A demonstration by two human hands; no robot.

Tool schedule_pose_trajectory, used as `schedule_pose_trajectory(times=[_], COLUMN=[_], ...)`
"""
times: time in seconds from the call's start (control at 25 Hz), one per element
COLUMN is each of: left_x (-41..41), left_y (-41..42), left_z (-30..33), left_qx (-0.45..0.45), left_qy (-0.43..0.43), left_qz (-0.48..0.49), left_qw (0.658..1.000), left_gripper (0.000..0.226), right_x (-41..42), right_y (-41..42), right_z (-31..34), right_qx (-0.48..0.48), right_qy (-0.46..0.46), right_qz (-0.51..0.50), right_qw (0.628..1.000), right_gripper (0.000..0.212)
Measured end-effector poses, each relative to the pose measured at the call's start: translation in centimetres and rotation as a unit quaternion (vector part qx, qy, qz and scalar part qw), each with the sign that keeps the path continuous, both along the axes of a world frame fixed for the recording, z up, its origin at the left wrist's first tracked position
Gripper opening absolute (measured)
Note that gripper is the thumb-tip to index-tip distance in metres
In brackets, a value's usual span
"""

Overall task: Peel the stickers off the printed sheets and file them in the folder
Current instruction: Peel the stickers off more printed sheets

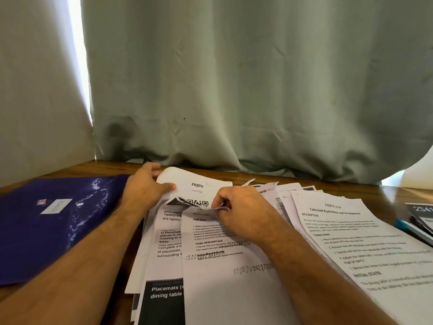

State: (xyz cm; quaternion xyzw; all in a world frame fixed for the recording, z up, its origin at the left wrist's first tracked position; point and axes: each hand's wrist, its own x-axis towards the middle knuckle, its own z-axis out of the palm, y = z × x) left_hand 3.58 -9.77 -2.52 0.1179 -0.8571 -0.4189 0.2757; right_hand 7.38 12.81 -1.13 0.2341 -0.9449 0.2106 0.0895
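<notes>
one sticker point(187, 202), a qr-code label, half lifted off the zepto sheet point(199, 184), curling up at its left corner, long axis running left to right across the page. lies between both hands, touching the right hand point(236, 212) and just right of the left hand point(146, 184). right hand nearer: thumb and fingers curled in, pinching what looks like the label's right edge or a strip of it; exact hold partly hidden behind the knuckles. left hand flat and mostly spread, thumb pressing on the zepto sheet's left edge, other fingers reaching past its far corner, pinning the page.

judged step: peel in progress, pull likely to run along the label's length while the left hand holds the paper down. risk: thin sheet tearing or lifting with the label.

outward from the zepto sheet: loose pile of printed sheets point(234, 266) just under and nearer the body, fanned out to the right. blue folder point(54, 226) left of the zepto sheet, beyond the left forearm, flap shut, lying flat on the wooden table point(365, 187). grey-green curtain point(234, 90) behind.
</notes>
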Motion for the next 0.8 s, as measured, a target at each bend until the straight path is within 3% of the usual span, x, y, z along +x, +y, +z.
schedule_pose_trajectory(times=[0.12, 0.44, 0.64, 0.8], left_x=[0.2, 0.2, 0.4, 1.9], left_y=[0.0, 0.3, 1.1, 1.9], left_z=[0.8, 0.2, 1.2, 2.3], left_qx=[0.027, 0.073, 0.158, 0.155], left_qy=[0.045, -0.003, 0.105, 0.231], left_qz=[0.001, -0.072, -0.061, -0.03], left_qw=[0.999, 0.995, 0.98, 0.96], left_gripper=[0.055, 0.03, 0.021, 0.002], right_x=[-0.2, -0.6, -1.3, -1.5], right_y=[0.0, -0.1, -0.1, -0.4], right_z=[0.2, 0.1, -0.8, -0.5], right_qx=[-0.004, -0.029, -0.089, -0.087], right_qy=[0.008, 0.038, 0.068, 0.081], right_qz=[-0.001, -0.02, -0.04, -0.034], right_qw=[1.0, 0.999, 0.993, 0.992], right_gripper=[0.012, 0.019, 0.017, 0.016])
